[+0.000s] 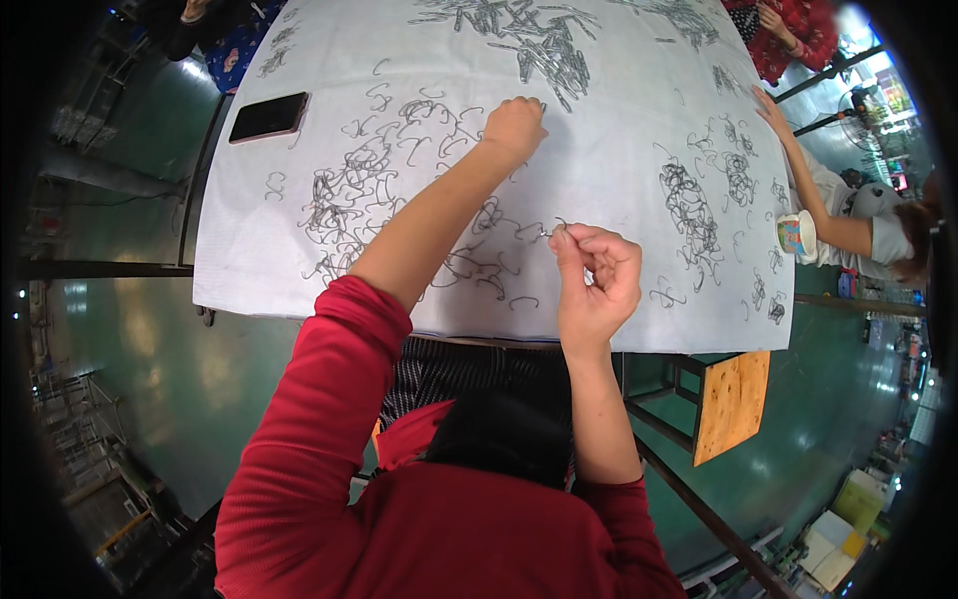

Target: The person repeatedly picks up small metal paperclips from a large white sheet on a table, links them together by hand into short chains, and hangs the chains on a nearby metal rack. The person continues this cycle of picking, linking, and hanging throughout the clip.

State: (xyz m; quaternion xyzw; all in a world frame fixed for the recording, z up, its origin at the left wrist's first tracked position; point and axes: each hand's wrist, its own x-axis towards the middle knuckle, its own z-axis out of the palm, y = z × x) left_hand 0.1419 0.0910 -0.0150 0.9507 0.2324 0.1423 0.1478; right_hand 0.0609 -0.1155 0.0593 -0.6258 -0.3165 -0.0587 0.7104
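Note:
My left hand [516,128] reaches over the white-covered table, between the loose hooks and the far pile of thin metal strips [547,58]. Its fingers are curled together; a small dark tip shows beside them, but what they hold is too small to make out. Nearer the front edge, my right hand [602,268] pinches a thin, dark curved wire hook [560,221] between thumb and forefinger, the other fingers bent in. A tangle of similar curved wire hooks [344,205] spreads under and beside my left forearm, with some close to my right hand.
A phone [268,118] lies at the table's left edge. More wire hooks [691,212] are heaped on the right, near a paper cup [795,235]. Another person's hand [773,112] rests at the right edge; other people sit at the far corners. A wooden stool [731,407] stands below.

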